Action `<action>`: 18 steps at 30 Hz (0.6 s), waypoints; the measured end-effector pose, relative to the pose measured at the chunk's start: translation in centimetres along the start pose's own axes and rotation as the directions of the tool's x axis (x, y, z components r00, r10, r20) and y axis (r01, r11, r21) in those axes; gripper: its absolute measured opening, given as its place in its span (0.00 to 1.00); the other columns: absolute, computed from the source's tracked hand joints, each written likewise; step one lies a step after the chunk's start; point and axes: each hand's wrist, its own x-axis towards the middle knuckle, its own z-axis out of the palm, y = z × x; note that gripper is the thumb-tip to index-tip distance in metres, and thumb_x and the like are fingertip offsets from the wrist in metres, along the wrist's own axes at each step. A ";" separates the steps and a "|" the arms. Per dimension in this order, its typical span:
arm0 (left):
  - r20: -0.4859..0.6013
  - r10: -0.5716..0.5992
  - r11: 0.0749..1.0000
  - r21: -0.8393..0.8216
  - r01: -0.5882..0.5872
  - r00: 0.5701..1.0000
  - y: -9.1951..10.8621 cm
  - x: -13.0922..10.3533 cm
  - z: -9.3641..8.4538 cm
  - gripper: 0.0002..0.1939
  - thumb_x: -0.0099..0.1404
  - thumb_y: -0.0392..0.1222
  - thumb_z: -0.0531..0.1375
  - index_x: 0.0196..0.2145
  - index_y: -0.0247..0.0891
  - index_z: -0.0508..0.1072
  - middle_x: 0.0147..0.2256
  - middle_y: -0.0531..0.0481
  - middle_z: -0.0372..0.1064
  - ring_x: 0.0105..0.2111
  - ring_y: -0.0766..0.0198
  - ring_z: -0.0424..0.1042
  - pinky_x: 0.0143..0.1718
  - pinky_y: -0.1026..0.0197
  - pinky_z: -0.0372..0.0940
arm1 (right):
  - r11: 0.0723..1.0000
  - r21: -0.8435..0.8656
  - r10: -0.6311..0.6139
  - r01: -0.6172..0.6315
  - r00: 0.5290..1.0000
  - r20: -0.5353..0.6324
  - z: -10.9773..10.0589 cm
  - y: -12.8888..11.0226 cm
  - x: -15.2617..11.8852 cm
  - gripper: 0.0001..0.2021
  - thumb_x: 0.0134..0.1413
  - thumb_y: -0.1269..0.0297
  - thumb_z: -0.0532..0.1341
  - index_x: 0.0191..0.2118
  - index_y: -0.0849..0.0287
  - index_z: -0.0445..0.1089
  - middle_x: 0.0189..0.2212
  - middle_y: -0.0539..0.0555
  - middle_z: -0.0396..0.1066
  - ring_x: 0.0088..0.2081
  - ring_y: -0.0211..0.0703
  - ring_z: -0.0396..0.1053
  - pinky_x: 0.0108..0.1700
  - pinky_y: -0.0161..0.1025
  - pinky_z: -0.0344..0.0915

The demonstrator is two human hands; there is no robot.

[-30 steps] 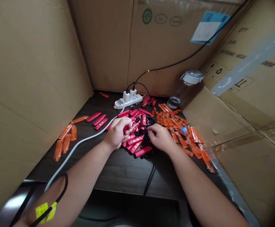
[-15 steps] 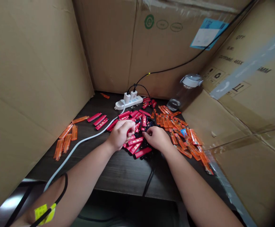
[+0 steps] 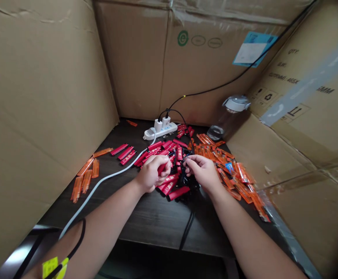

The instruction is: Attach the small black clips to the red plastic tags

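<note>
My left hand (image 3: pixel 151 173) is closed in a fist around a slim red case (image 3: pixel 161 169) that looks like a lighter body; most of it is hidden by the fingers. Facing it, my right hand (image 3: pixel 203 171) is closed in a pinch over small black parts (image 3: pixel 191 186); whatever is between its fingertips is too small to make out. Between and below both hands lies a heap of similar red cases (image 3: pixel 178 193), some with gold print and black ends. Clear orange lighter bodies (image 3: pixel 204 151) are piled just right of my right hand.
More orange pieces (image 3: pixel 86 181) and several red cases (image 3: pixel 123 152) lie on the left. A white power strip (image 3: pixel 161 131) with plugs stands behind the heap, its white cable (image 3: pixel 107 177) crossing the table. A clear bottle (image 3: pixel 219 124) leans by cardboard walls (image 3: pixel 140 62) on three sides.
The view has tilted slightly, so the scene sits a bit lower and to the right. My right hand has lifted a little off the heap, fingers pinched. My left hand keeps its fist.
</note>
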 end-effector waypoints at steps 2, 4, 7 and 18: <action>0.020 0.019 1.000 -0.025 -0.018 1.000 0.0 0.0 -0.1 0.13 0.59 0.44 0.53 0.20 0.36 0.62 0.14 0.57 0.51 0.11 0.76 0.43 0.10 0.72 0.38 | 0.999 0.046 0.013 -0.012 1.000 -0.011 0.2 0.0 -0.1 0.13 0.44 0.57 0.66 0.31 0.62 0.70 0.24 0.51 0.72 0.21 0.34 0.66 0.21 0.32 0.66; 0.038 0.028 0.999 -0.045 -0.026 0.999 0.0 0.0 -0.1 0.12 0.58 0.44 0.54 0.21 0.36 0.61 0.15 0.57 0.52 0.11 0.76 0.43 0.10 0.72 0.38 | 0.995 0.100 0.019 -0.018 1.000 -0.011 0.3 -0.1 -0.1 0.13 0.43 0.58 0.67 0.30 0.62 0.70 0.24 0.51 0.71 0.20 0.33 0.66 0.21 0.32 0.66; 0.060 0.031 0.997 -0.072 -0.026 0.998 -0.1 -0.1 -0.2 0.12 0.58 0.44 0.54 0.21 0.36 0.62 0.16 0.57 0.53 0.11 0.76 0.44 0.10 0.72 0.38 | 0.974 0.224 0.019 -0.021 1.000 0.009 0.3 -0.3 -0.2 0.13 0.41 0.58 0.69 0.29 0.62 0.71 0.23 0.50 0.72 0.19 0.33 0.66 0.21 0.32 0.66; 0.199 -0.115 0.992 -0.028 0.123 0.973 -0.1 -0.3 0.1 0.15 0.62 0.53 0.52 0.28 0.38 0.61 0.17 0.59 0.53 0.10 0.76 0.45 0.10 0.73 0.40 | 0.854 0.497 0.037 -0.152 0.972 0.234 0.3 -1.4 -1.4 0.17 0.37 0.65 0.73 0.38 0.58 0.73 0.29 0.50 0.75 0.24 0.34 0.69 0.26 0.33 0.69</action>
